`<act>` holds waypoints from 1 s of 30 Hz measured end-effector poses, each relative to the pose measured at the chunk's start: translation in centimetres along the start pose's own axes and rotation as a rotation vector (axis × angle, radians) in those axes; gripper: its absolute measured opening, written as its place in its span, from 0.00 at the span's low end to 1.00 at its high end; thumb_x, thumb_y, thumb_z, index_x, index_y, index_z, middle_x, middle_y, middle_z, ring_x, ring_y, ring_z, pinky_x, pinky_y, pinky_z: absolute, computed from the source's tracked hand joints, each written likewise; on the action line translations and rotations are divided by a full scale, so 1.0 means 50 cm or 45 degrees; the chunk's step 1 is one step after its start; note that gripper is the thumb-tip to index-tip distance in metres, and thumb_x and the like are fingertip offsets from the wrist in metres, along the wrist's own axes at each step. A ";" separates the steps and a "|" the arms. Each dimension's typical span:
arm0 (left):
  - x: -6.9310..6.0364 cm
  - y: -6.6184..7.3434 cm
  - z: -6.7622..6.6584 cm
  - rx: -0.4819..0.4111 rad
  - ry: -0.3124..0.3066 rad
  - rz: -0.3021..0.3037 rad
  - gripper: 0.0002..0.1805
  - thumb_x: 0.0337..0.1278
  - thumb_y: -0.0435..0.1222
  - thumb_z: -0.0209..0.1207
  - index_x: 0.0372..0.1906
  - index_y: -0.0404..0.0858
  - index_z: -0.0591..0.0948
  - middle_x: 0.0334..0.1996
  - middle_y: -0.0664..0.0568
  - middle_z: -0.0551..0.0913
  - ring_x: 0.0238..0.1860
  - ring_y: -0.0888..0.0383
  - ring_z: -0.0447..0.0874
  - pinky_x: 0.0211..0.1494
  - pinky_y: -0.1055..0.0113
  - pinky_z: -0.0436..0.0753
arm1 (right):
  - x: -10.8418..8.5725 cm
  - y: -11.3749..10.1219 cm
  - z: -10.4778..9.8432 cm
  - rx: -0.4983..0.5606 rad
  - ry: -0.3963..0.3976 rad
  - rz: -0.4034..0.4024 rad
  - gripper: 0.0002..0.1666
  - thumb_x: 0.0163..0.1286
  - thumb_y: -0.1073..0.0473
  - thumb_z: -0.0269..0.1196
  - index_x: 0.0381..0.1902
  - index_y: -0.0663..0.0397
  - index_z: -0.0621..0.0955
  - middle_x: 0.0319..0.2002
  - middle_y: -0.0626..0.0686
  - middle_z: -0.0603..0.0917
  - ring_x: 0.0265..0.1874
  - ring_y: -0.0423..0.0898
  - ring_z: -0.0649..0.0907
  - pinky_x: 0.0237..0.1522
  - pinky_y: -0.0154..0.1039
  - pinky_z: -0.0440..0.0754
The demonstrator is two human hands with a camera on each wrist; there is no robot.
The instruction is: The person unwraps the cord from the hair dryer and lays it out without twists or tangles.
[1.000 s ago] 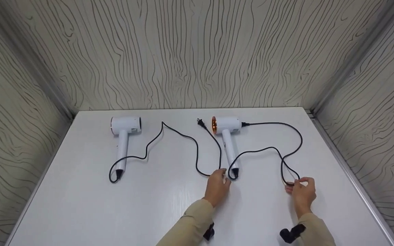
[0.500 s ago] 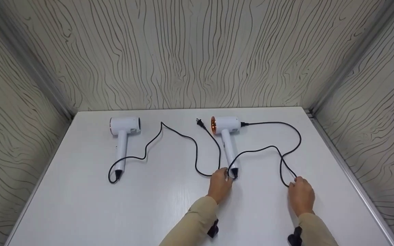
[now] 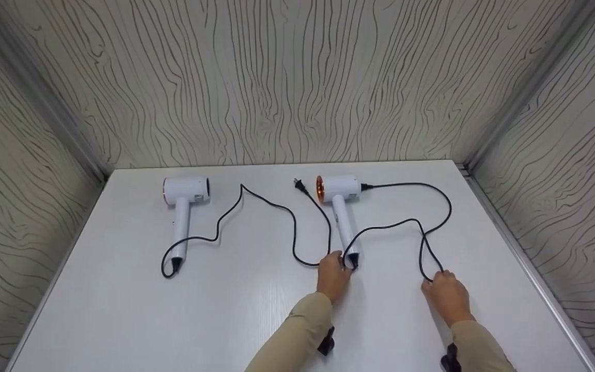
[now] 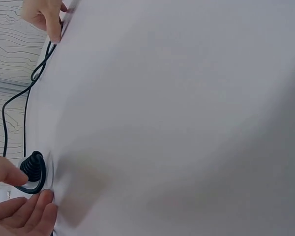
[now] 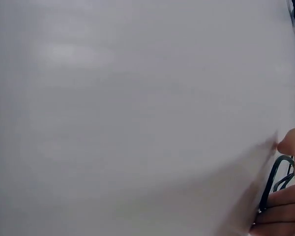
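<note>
Two white hair dryers lie on a white table. The left dryer (image 3: 186,191) points left; its black cord (image 3: 294,227) runs to my left hand (image 3: 333,276), then up to a two-prong plug (image 3: 299,184). That hand is beside the black-sleeved handle end (image 4: 32,169) of the right dryer (image 3: 340,188), thumb and fingers on either side of its small cord loop; whether they pinch it is unclear. My right hand (image 3: 448,297) holds a bend of the right dryer's cord (image 3: 421,235), which is partly hidden by the fingers. This dryer's plug end (image 3: 365,187) touches its barrel.
Wood-grain panels (image 3: 277,82) rise behind and beside the table (image 3: 173,320), with metal rails (image 3: 535,268) along the sides. A black wrist camera (image 3: 327,341) hangs below the left sleeve, and another (image 3: 451,357) by the right sleeve.
My right hand has turned palm down and lowered the cord bend, shifting slightly left. My left hand has edged right, toward the right dryer's handle end. Both dryers stay put.
</note>
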State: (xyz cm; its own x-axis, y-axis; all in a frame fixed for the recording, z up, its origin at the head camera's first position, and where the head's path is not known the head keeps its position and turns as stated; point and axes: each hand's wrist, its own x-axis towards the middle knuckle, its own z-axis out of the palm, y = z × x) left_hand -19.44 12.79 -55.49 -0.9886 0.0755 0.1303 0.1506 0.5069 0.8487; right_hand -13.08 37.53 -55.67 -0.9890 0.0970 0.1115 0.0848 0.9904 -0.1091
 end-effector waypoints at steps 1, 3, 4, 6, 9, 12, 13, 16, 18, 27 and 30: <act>0.000 0.000 0.003 0.006 0.019 -0.012 0.16 0.46 0.25 0.66 0.43 0.23 0.81 0.30 0.41 0.85 0.31 0.56 0.81 0.38 0.66 0.82 | 0.001 -0.001 0.000 -0.073 0.000 -0.045 0.13 0.59 0.66 0.63 0.29 0.77 0.79 0.25 0.69 0.79 0.23 0.58 0.81 0.24 0.48 0.83; 0.000 0.002 0.010 -0.002 0.046 -0.036 0.19 0.42 0.25 0.68 0.44 0.23 0.80 0.30 0.42 0.85 0.32 0.55 0.82 0.39 0.65 0.83 | 0.001 -0.001 0.000 -0.229 0.031 -0.137 0.04 0.55 0.73 0.64 0.26 0.73 0.80 0.22 0.67 0.79 0.21 0.57 0.81 0.22 0.45 0.83; 0.000 0.003 0.015 -0.002 0.060 -0.042 0.19 0.42 0.25 0.68 0.45 0.23 0.80 0.31 0.41 0.85 0.33 0.54 0.83 0.41 0.64 0.83 | 0.002 0.000 0.001 -0.290 0.055 -0.176 0.02 0.53 0.75 0.64 0.25 0.71 0.80 0.21 0.66 0.80 0.20 0.56 0.81 0.21 0.44 0.82; -0.001 0.004 0.025 0.006 0.087 -0.056 0.21 0.44 0.27 0.68 0.46 0.23 0.79 0.33 0.41 0.85 0.35 0.52 0.83 0.43 0.62 0.84 | 0.004 0.002 -0.001 -0.269 0.101 -0.164 0.03 0.53 0.77 0.63 0.23 0.71 0.79 0.19 0.65 0.80 0.17 0.55 0.81 0.18 0.43 0.81; -0.002 0.006 0.037 0.037 0.160 -0.033 0.19 0.46 0.30 0.69 0.44 0.25 0.80 0.33 0.41 0.84 0.36 0.49 0.83 0.44 0.61 0.84 | 0.011 0.004 -0.010 0.056 0.130 0.046 0.07 0.61 0.73 0.57 0.24 0.73 0.78 0.20 0.68 0.82 0.17 0.52 0.80 0.17 0.40 0.77; -0.003 0.007 0.041 0.086 0.240 0.008 0.14 0.47 0.31 0.69 0.38 0.28 0.80 0.29 0.43 0.82 0.33 0.49 0.82 0.40 0.62 0.83 | 0.020 0.008 -0.025 0.502 0.164 0.376 0.16 0.67 0.63 0.51 0.32 0.74 0.79 0.28 0.71 0.84 0.21 0.51 0.80 0.21 0.35 0.74; -0.003 0.008 0.041 0.094 0.256 0.020 0.12 0.47 0.31 0.69 0.36 0.29 0.80 0.28 0.44 0.82 0.32 0.50 0.81 0.39 0.62 0.82 | 0.023 0.010 -0.030 0.597 0.153 0.470 0.17 0.68 0.62 0.50 0.36 0.74 0.79 0.32 0.72 0.84 0.23 0.50 0.81 0.22 0.32 0.73; -0.004 0.006 0.036 0.116 0.247 0.047 0.09 0.47 0.28 0.68 0.32 0.32 0.79 0.27 0.46 0.80 0.30 0.52 0.80 0.37 0.64 0.81 | 0.029 0.020 -0.042 0.792 0.123 0.680 0.20 0.70 0.60 0.48 0.44 0.75 0.77 0.37 0.71 0.86 0.24 0.44 0.83 0.24 0.26 0.73; -0.005 0.004 0.031 0.152 0.219 0.082 0.08 0.47 0.27 0.68 0.31 0.33 0.79 0.28 0.48 0.79 0.31 0.54 0.80 0.37 0.66 0.82 | 0.032 0.030 -0.047 0.908 0.092 0.777 0.21 0.71 0.60 0.46 0.48 0.76 0.74 0.33 0.68 0.87 0.21 0.39 0.84 0.23 0.23 0.75; -0.017 -0.001 0.018 0.703 0.162 0.625 0.09 0.50 0.28 0.66 0.37 0.39 0.82 0.35 0.52 0.80 0.37 0.61 0.83 0.40 0.77 0.83 | 0.046 0.063 -0.052 1.110 0.064 0.967 0.23 0.72 0.62 0.45 0.55 0.80 0.69 0.15 0.43 0.81 0.13 0.32 0.81 0.22 0.27 0.82; -0.025 0.006 0.015 0.943 0.154 0.817 0.08 0.49 0.32 0.68 0.36 0.42 0.84 0.36 0.54 0.81 0.37 0.64 0.83 0.39 0.80 0.82 | 0.053 0.075 -0.052 1.031 0.058 0.993 0.22 0.72 0.62 0.45 0.53 0.79 0.70 0.15 0.46 0.81 0.14 0.35 0.80 0.20 0.28 0.78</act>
State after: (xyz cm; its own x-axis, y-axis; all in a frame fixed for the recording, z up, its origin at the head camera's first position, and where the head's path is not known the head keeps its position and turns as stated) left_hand -18.14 13.51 -55.78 -0.7069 0.4566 0.5402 0.5780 0.8131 0.0692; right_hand -15.05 41.76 -53.21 -0.6932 0.6819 -0.2334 0.5582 0.3030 -0.7724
